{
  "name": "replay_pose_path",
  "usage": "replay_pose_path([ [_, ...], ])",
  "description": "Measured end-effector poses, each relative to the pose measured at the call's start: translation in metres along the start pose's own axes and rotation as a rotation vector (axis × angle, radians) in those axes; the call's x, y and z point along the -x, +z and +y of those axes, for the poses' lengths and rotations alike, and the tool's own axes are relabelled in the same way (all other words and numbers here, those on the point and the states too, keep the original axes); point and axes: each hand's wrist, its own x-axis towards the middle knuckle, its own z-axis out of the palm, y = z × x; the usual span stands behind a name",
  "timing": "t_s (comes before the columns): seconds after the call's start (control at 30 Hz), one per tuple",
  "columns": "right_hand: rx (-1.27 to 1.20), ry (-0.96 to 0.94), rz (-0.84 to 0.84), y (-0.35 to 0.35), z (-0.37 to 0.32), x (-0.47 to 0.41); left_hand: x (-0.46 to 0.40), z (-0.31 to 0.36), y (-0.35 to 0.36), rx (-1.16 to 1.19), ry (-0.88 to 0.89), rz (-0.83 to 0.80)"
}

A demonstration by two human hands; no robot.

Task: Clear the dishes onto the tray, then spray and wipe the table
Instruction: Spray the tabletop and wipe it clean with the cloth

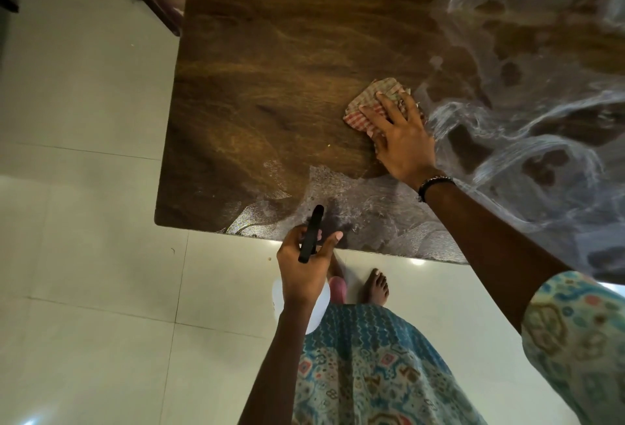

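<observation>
Both hands are occupied: the right hand lies flat, fingers spread, pressing a checked cloth onto the wooden table at the boundary between dry surface and wet smears, evidently to wipe. The left hand grips the spray bottle (white body largely hidden) just off the near table edge, presumably kept ready for respraying. No dishes or tray in view.

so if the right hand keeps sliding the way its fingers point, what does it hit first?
Nothing, as far as the picture shows. The right hand presses the red-checked cloth flat on the brown wooden table, fingers pointing up-left. Only bare tabletop lies ahead, up to the far edge.
</observation>
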Motion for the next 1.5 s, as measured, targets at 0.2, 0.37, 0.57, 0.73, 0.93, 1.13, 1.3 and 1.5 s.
replay_pose_path([
  [0.2, 0.002, 0.0, -0.002, 0.001, 0.002, -0.002, 0.002, -0.002, -0.002, -0.033, -0.041, 0.082],
  [0.37, 0.01, 0.001, 0.001, 0.003, 0.002, -0.002, 0.007, -0.005, -0.006, -0.104, 0.012, -0.139],
  [0.57, 0.004, -0.001, 0.009, 0.002, 0.002, -0.001, 0.012, 0.001, 0.0, -0.216, 0.055, -0.167],
  [0.73, 0.009, 0.001, 0.011, 0.002, 0.001, -0.001, 0.011, 0.015, 0.008, -0.202, -0.008, -0.084],
  [0.93, 0.006, -0.001, -0.002, 0.0, 0.001, -0.001, 0.011, 0.02, 0.016, -0.266, 0.087, -0.243],
  [1.13, 0.022, 0.021, -0.025, -0.001, -0.008, 0.0, 0.008, 0.013, 0.01, -0.166, -0.064, -0.055],
  [1.3, 0.09, -0.216, -0.088, 0.01, -0.045, 0.013, 0.002, 0.004, -0.008, -0.115, 0.002, 0.003],
  [1.5, 0.126, -0.633, -0.107, 0.04, -0.054, 0.067, -0.006, -0.004, -0.028, -0.111, 0.091, 0.064],
])
